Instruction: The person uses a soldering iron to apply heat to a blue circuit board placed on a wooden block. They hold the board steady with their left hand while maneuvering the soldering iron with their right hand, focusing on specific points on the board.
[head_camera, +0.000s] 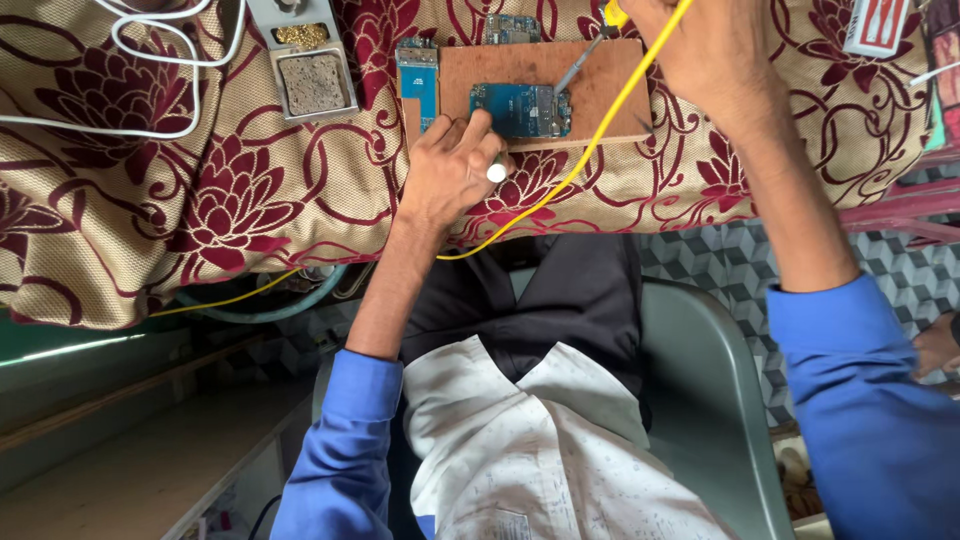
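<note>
Soldering is under way in the head view, as far as we can judge: our right hand (715, 45), up at one o'clock, has its grip clamped on a soldering iron (585, 68) whose yellow cord (560, 185) runs down toward seven o'clock. The iron's metal tip slants onto the right edge of the blue circuit board (521, 110), which lies on a brown wooden board (600, 95) at twelve o'clock on the tabletop, over a maroon and gold flowered cloth (200, 200).

Our left hand (450, 170) sits just below the circuit board, fingertips pressing its lower left corner to steady it; its grip is curled together around a small white object (496, 172), too small for us to name.

At eleven o'clock of the wooden board a second, narrower blue board (418, 85) lies just beside it, untouched. Further out at ten o'clock stands a metal iron stand with a sponge (312, 82), and white cables (160, 60) loop near it.

We judge the work to be mid-way: the iron is at the board, but which joints are finished we cannot tell.
</note>
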